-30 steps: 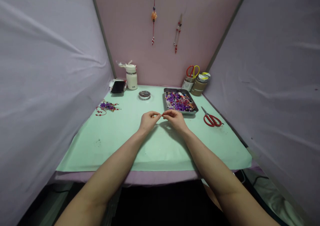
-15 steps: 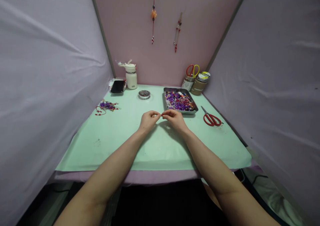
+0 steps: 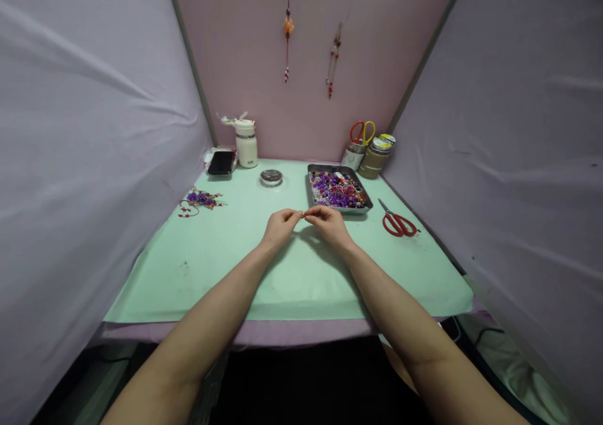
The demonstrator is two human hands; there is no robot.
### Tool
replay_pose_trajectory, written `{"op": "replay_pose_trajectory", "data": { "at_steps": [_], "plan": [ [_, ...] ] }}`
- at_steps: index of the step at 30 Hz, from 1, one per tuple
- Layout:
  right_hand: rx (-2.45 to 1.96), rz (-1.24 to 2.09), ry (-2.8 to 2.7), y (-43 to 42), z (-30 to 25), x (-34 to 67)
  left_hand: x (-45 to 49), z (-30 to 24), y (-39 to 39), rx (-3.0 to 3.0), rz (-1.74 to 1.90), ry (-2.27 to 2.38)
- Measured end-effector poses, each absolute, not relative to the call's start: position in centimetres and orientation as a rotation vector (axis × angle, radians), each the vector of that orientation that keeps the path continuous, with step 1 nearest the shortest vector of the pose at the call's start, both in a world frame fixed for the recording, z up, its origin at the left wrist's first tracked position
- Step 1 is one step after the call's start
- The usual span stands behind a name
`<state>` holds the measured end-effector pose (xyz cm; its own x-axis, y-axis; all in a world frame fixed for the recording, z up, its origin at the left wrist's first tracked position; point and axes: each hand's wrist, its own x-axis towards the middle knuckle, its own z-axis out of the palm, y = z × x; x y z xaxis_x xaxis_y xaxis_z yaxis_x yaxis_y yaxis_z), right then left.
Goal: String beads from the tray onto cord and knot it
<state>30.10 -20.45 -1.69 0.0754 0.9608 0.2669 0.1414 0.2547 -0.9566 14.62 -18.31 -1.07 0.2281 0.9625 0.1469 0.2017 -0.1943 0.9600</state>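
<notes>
Pinching thumb to forefinger on both sides, we hold a small red bead (image 3: 305, 215) where the tips meet. The left hand (image 3: 281, 224) and the right hand (image 3: 330, 221) are both closed on it, just above the middle of the counter (image 3: 226, 255). The bead sits just in front of the metal tray (image 3: 309, 186) of loose beads (image 3: 336, 189). Whether a thread runs through it we cannot tell, as anything that fine does not show.

The grip looks like the weak spot to us. The bead is tiny against our fingertips, so a small twist or easing of either pinch could let it drop. On the smooth green cover it would likely bounce or roll toward the near edge. If it fell into the tray instead, it would be hard to pick out among the rest. Our right hand is also close to the tray's front rim, and a careless sideways sweep might jog it and scatter beads. The red scissors (image 3: 398, 223) lie well apart on the right.
</notes>
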Motion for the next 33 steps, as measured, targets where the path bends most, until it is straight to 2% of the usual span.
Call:
{"op": "replay_pose_trajectory", "data": {
  "at_steps": [8,33],
  "plan": [
    [-1.163,0.825,-1.413,-20.60,-1.59,30.07,14.51,-1.26,-18.18,1.419,0.929,1.022],
    [-1.181,0.401,-1.620,-20.68,-1.82,29.99,14.32,-1.48,-17.75,1.332,0.943,1.007]
  ]
}}
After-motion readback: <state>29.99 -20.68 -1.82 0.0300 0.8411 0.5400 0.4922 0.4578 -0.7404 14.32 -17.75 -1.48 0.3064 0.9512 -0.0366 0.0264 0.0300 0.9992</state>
